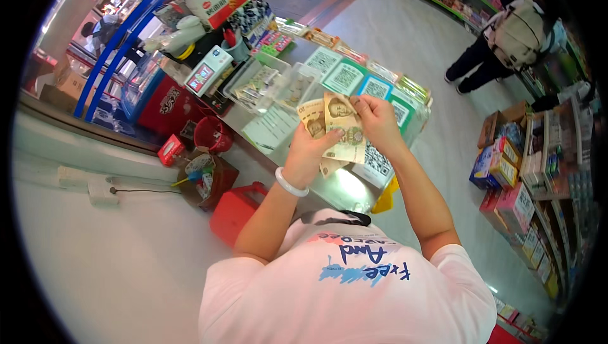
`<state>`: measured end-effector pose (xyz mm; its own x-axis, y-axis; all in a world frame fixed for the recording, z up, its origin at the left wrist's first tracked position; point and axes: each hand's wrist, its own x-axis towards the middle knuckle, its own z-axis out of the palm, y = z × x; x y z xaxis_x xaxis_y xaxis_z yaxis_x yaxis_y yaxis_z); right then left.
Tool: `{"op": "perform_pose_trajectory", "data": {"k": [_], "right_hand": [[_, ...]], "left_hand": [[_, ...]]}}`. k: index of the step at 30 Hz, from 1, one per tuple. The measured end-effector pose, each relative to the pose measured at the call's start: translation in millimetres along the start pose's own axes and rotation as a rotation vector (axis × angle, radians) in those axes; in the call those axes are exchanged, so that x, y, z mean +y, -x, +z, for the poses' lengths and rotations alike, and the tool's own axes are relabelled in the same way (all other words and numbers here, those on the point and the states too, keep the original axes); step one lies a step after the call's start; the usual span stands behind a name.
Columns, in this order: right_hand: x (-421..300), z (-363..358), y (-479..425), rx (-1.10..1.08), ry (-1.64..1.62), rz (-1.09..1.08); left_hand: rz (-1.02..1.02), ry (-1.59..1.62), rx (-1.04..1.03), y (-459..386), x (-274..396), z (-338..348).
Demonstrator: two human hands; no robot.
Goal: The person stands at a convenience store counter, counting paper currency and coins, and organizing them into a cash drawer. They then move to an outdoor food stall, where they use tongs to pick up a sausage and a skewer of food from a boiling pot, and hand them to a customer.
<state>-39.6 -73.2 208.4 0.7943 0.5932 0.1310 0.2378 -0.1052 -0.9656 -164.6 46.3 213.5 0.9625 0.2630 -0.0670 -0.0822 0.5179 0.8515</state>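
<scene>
Several yellowish banknotes [343, 142] are fanned out above a shop counter [228, 121]. My left hand [308, 147] grips them from below, its thumb pressed across the front note. At the upper right corner of that note, my right hand [380, 118] pinches the paper between thumb and fingers. Just beyond the notes stand a clear plastic bin of paper notes [259, 83] and a smaller clear bin with coins [297, 88]. A handwritten sheet with a pen [268, 128] lies left of my left hand. Printed code cards [346, 77] cover the counter's right part.
Packaged sweets [351, 54] line the counter's far edge. A small device with a screen [209, 71] stands at the left. Below are a red bucket [213, 134], a waste box [204, 178] and a red plastic container [235, 213]. A person with a backpack [517, 35] stands by shelves at right.
</scene>
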Motion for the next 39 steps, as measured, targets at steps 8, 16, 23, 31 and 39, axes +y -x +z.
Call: {"op": "perform_pose_trajectory", "data": {"k": [8, 16, 23, 31, 39], "right_hand": [[25, -16, 28, -0.055, -0.17, 0.099], [31, 10, 21, -0.042, -0.251, 0.153], [19, 68, -13, -0.029, -0.084, 0.081], [37, 230, -91, -0.025, -0.306, 0.327], [63, 295, -195, -0.267, 0.401, 0.137]], "left_hand": [[-0.09, -0.023, 0.055, 3, -32, 25], [-0.148, -0.065, 0.234, -3, -25, -6], [-0.23, -0.196, 0.063, -23, -4, -84], [-0.391, -0.07, -0.053, -46, 53, -240], [-0.627, 0.178, -0.06, -31, 92, -360]]}}
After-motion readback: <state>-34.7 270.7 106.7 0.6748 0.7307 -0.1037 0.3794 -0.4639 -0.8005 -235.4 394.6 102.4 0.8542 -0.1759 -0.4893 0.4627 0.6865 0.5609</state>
